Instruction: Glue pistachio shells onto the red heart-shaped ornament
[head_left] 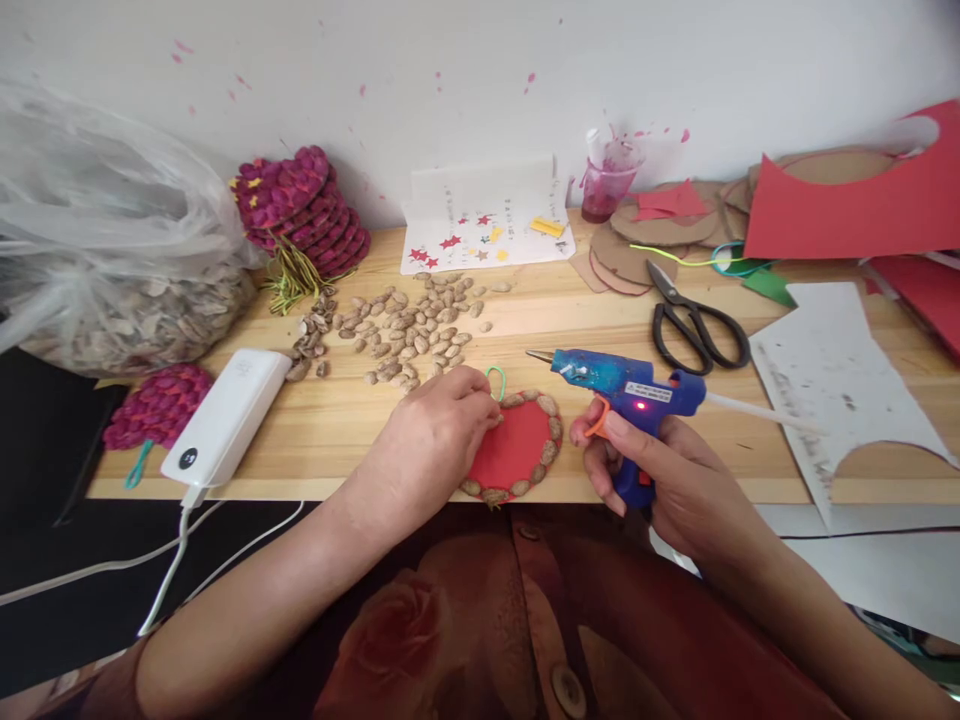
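Observation:
My right hand [660,465] grips a blue hot glue gun [607,375] with an orange trigger, its red light lit. The nozzle points left, above the table. A red disc [514,442] lies at the table's front edge, with brown mottled seeds [549,452] around its rim and a green loop [496,382] at its top. My left hand [450,425] is closed at the disc's upper left rim, fingertips pinched together. Whatever is between them is hidden. Behind that hand lies a loose pile of seeds [420,325].
Black-handled scissors [694,325], cardboard discs [637,262] and red sheet scraps [847,205] lie right. A white power bank [229,415] with a cable, a purple seed piece [159,405], stacked purple pieces [300,215] and a plastic bag [127,260] stand left. A stained cup [609,185] stands by the wall.

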